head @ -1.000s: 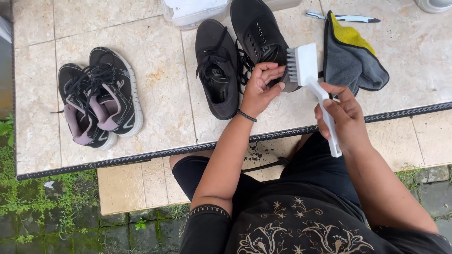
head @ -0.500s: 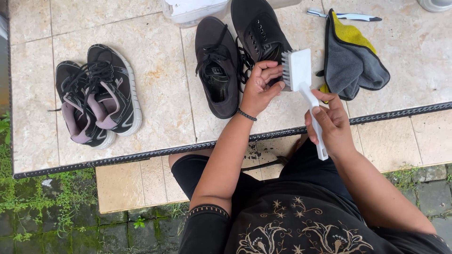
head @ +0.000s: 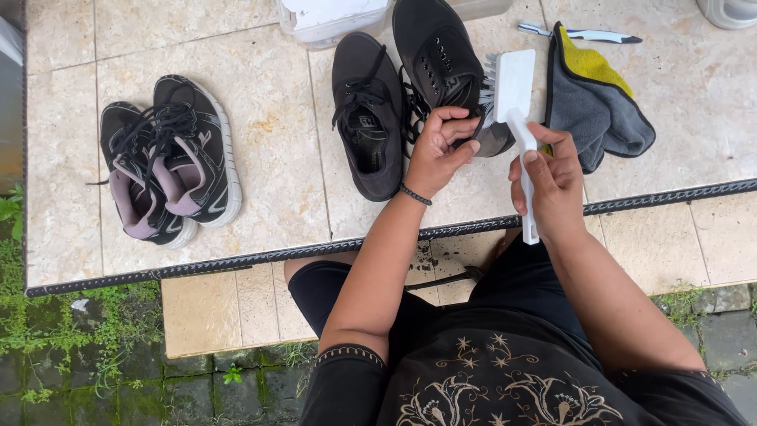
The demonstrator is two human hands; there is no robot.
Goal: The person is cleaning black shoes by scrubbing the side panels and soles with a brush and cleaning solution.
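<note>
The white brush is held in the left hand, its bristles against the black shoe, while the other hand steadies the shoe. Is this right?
Not quite. The head view shows the white brush in the right hand, bristles against the black shoe; the left hand steadies the shoe.

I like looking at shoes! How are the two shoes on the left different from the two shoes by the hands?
The left pair has white soles and pinkish-purple linings; the plain black pair is dark all over. The left pair lies untouched, one shoe partly over the other, while the left hand holds one plain black shoe and the right hand holds a white brush against it. Both pairs are dark, laced, and on the tiles.
</note>
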